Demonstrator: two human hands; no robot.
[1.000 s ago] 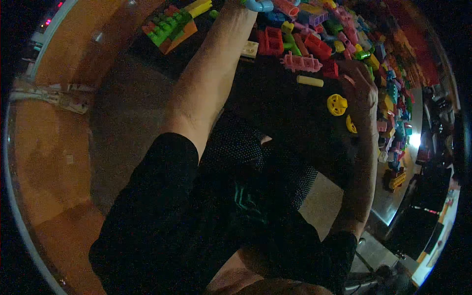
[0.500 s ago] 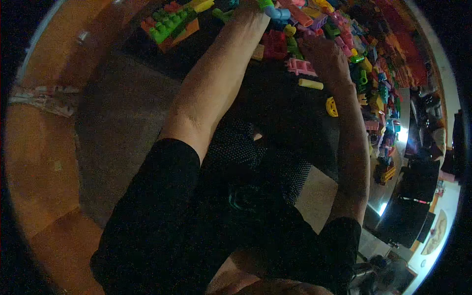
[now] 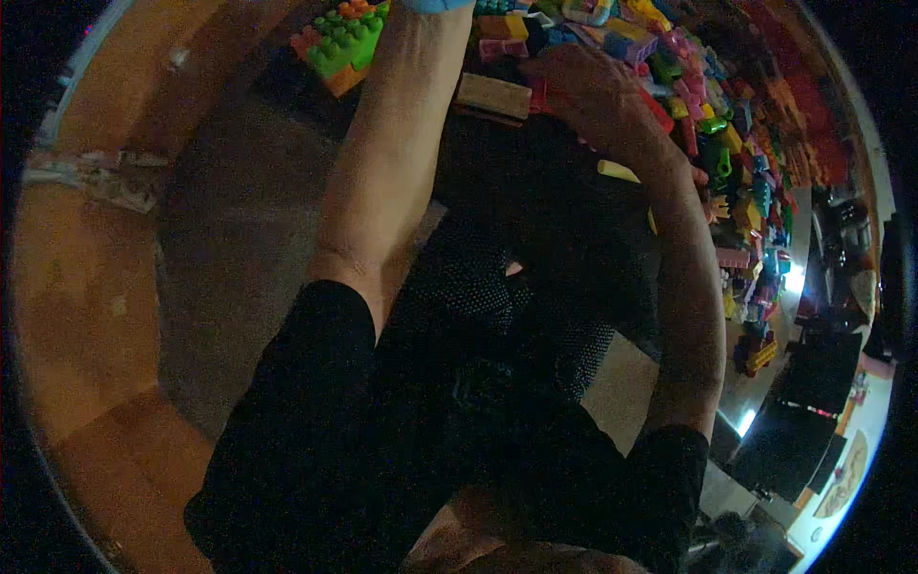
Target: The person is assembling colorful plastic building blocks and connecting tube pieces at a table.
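Observation:
My left forearm [image 3: 406, 124] reaches up past the top edge, so the fingers are cut off. A light-blue plastic piece [image 3: 435, 4] shows at the edge, over my wrist. My right hand [image 3: 607, 105] is palm down over the near edge of a toy pile, its dim fingers pointing left. Beside its thumb is a red plastic piece [image 3: 539, 96]; whether the hand grips it I cannot make out. A tan rectangular block [image 3: 493, 96] lies just left of that piece. Under my right wrist a pale yellow cylinder [image 3: 617, 171] is partly covered.
Many coloured toy bricks [image 3: 703, 96] spread along the top and right. A green studded brick on an orange base [image 3: 346, 43] stands left of my forearm. A yellow toy piece [image 3: 762, 352] lies far right. Dark mat [image 3: 239, 239] and wooden floor [image 3: 86, 316] fill the left.
My left forearm has shifted left and farther up, uncovering the tan block. My right hand has moved left, over the pink piece and beside the red one.

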